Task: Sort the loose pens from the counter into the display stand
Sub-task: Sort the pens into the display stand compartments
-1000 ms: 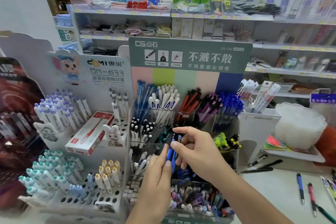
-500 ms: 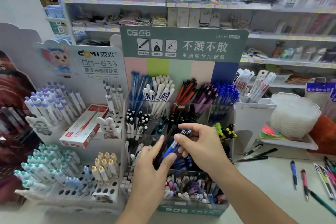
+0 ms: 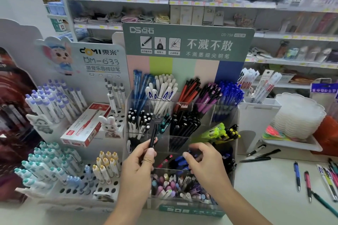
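Head view: left hand [image 3: 140, 165] now lifts black pen [image 3: 153, 135].

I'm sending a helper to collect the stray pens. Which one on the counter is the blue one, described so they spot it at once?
Look right of the green-signed stand, on the white counter. The blue pen lies alone, pointing toward you, left of a red pen; it is the only blue-barrelled one there.

I see the clear tiered acrylic display stand [image 3: 182, 133] centred on the pale counter [image 3: 265, 197]. Loose pens [image 3: 303, 179] lie to its right, and the white peg-hole pen rack [image 3: 73, 151] stands just left.
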